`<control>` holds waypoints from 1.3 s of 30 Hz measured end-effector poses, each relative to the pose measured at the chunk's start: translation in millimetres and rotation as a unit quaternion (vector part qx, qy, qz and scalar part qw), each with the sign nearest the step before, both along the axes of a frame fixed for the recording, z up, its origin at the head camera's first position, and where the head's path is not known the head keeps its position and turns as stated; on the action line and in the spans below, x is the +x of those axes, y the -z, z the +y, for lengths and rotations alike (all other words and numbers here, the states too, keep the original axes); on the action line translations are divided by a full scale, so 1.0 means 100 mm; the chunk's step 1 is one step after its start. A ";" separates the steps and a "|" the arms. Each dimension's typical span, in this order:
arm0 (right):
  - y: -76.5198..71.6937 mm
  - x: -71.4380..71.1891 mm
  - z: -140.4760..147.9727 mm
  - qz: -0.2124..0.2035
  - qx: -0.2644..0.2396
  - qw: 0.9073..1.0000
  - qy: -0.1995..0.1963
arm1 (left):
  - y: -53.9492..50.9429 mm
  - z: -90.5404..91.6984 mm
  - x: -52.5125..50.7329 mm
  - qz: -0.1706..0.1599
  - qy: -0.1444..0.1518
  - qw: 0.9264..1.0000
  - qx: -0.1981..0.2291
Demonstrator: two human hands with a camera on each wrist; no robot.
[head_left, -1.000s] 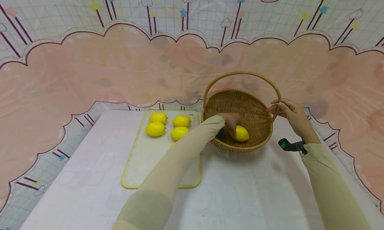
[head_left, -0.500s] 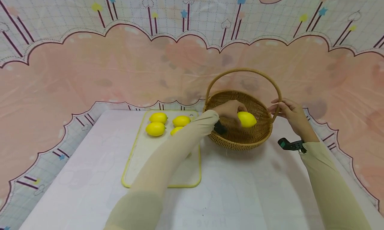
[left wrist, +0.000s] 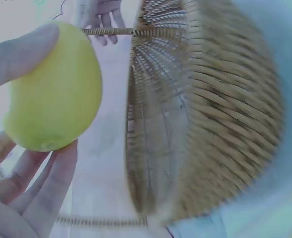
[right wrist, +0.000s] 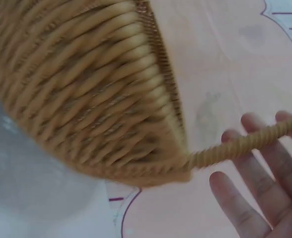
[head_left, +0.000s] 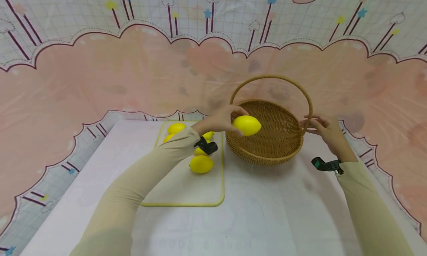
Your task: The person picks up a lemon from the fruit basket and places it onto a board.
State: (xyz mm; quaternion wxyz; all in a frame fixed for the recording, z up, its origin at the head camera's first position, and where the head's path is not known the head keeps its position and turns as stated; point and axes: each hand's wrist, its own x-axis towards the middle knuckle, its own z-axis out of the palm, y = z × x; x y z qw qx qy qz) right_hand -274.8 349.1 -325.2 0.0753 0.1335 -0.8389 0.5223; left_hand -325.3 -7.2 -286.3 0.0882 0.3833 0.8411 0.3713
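Observation:
My left hand [head_left: 223, 119] holds a yellow lemon [head_left: 247, 125] between thumb and fingers, in front of the left rim of a wicker basket [head_left: 263, 152]. In the left wrist view the lemon [left wrist: 56, 89] is large, the thumb pressed on its side and the fingers below it. Tipped toward me, the basket shows its woven inside. My right hand [head_left: 325, 131] is at the right foot of the arched handle [head_left: 271, 76]. The right wrist view has the fingers [right wrist: 270, 178] extended and spread behind the handle [right wrist: 250, 144]; whether they touch it is unclear.
Left of the basket lies a white cutting board [head_left: 180, 191] with a yellow edge. Several lemons [head_left: 201, 164] lie on it, some partly hidden by my left arm. A patterned pink cloth [head_left: 150, 81] hangs behind the white table [head_left: 260, 211].
My left hand has lifted the lemon from inside the basket and carried it up and left to the rim. The right hand's fingers look looser at the handle; the basket has barely moved.

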 end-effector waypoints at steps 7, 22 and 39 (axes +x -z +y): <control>0.12 0.11 0.01 -0.003 0.019 1.000 0.001 | 0.13 -0.72 0.25 -0.002 -0.071 0.997 0.023; 0.20 0.07 -0.07 0.013 0.001 1.000 0.010 | 0.66 -1.86 0.42 -0.043 -0.194 0.980 -0.005; 0.19 0.03 -0.06 0.004 -0.006 1.000 0.020 | 1.26 -2.18 0.52 -0.081 -0.211 0.974 -0.030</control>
